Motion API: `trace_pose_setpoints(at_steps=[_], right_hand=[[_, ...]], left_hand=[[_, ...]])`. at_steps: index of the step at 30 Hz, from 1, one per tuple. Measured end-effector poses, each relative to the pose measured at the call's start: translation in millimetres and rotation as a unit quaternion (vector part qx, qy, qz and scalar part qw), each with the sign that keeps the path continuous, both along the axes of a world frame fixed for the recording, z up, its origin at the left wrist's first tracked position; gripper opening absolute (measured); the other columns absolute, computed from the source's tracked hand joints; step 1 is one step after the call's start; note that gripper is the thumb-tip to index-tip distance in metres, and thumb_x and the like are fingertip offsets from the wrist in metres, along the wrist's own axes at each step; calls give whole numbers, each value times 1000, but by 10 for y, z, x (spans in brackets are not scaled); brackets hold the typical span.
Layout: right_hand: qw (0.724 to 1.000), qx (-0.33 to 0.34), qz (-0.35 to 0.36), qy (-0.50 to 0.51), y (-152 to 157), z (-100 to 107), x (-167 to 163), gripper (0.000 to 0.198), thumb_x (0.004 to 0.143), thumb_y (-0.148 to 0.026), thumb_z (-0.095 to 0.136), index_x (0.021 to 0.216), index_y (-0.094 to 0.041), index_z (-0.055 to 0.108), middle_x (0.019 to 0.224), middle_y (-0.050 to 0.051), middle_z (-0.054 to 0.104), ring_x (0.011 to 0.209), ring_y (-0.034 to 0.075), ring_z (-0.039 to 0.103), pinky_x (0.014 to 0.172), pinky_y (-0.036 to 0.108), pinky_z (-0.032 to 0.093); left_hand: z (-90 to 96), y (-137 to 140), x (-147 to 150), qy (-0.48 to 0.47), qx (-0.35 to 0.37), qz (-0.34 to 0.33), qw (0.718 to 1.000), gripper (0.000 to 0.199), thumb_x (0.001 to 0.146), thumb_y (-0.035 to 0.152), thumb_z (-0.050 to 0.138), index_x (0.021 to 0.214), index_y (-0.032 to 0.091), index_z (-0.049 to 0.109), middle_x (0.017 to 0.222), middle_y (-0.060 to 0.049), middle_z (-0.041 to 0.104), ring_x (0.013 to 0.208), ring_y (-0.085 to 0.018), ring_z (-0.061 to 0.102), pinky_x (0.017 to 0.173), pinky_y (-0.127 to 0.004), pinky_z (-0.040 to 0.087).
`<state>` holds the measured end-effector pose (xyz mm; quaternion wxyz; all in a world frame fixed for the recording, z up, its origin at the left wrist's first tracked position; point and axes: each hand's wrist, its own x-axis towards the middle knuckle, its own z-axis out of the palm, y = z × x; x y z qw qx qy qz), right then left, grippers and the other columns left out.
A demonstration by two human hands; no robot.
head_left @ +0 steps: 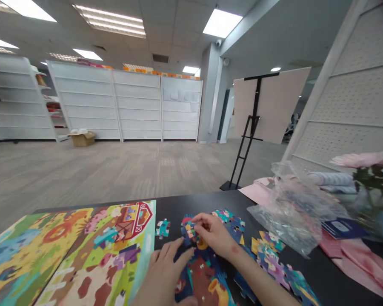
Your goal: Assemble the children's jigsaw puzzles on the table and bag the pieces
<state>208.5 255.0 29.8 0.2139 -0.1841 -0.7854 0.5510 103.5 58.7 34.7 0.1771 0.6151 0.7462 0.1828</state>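
Observation:
A partly joined jigsaw puzzle (201, 272) with a brown animal on a dark blue ground lies on the black table in front of me. My right hand (212, 236) is at its far edge, thumb and forefinger pinched on a colourful puzzle piece (189, 229). The fingers partly hide that piece. My left hand (167, 270) rests at the puzzle's left side, fingers stretched out and apart, with the fingertips touching or just over the puzzle. One loose teal puzzle piece (162, 228) lies beyond my left hand. More puzzle pieces (230, 221) lie beyond my right hand.
Illustrated farm and animal boards (92, 250) cover the table's left side. Right of my right forearm is a pile of loose pieces (271, 259). Farther right are a crumpled clear plastic bag (293, 208), pink cloth (357, 263) and flowers (370, 170). An easel (250, 123) stands beyond the table.

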Motion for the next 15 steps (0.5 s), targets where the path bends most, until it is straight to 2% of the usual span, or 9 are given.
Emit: trace_pose_setpoints(at_steps=[2, 3, 6, 9, 12, 15], right_hand=[[1000, 4, -7, -1, 18, 8, 4, 19, 84, -38, 63, 91, -21, 65, 65, -4, 64, 58, 14, 62, 56, 25, 48], [1000, 5, -10, -2, 21, 15, 5, 19, 84, -39, 63, 91, -21, 64, 65, -4, 63, 58, 13, 62, 55, 25, 47], [999, -34, -3, -16, 9, 16, -3, 26, 83, -44, 63, 97, -21, 61, 67, -6, 60, 51, 11, 59, 48, 23, 45], [995, -81, 7, -50, -25, -54, -43, 35, 80, -50, 62, 101, -22, 57, 67, -9, 57, 48, 10, 60, 43, 21, 44], [994, -74, -4, -79, -10, -137, -74, 35, 79, -49, 60, 98, -21, 56, 64, -10, 54, 46, 9, 59, 41, 20, 42], [994, -60, -13, -89, 108, -113, -17, 32, 78, -45, 60, 97, -20, 57, 60, -10, 55, 44, 8, 56, 41, 19, 41]], left_hand=[[53, -4, -15, -2, -35, -46, 998, 69, 76, 49, 80, 140, 36, 59, 162, -14, 36, 138, -48, 41, 105, -62, 39], [87, -20, -30, 1, -47, -50, 998, 64, 78, 46, 79, 139, 37, 60, 163, -13, 34, 139, -48, 40, 105, -64, 39], [206, -119, -87, 4, -68, -22, 997, 68, 75, 34, 81, 139, 39, 59, 163, -10, 34, 142, -47, 36, 109, -69, 32], [331, -234, -145, -9, -79, 7, 997, 62, 76, 30, 78, 135, 41, 63, 158, -7, 43, 144, -43, 34, 114, -68, 25], [438, -294, -196, -24, -93, 24, 995, 61, 75, 27, 78, 132, 42, 65, 153, -6, 50, 143, -40, 37, 115, -65, 24], [474, -304, -247, -28, -98, 27, 994, 58, 69, 26, 82, 124, 40, 69, 149, -6, 54, 140, -40, 41, 114, -63, 26]])
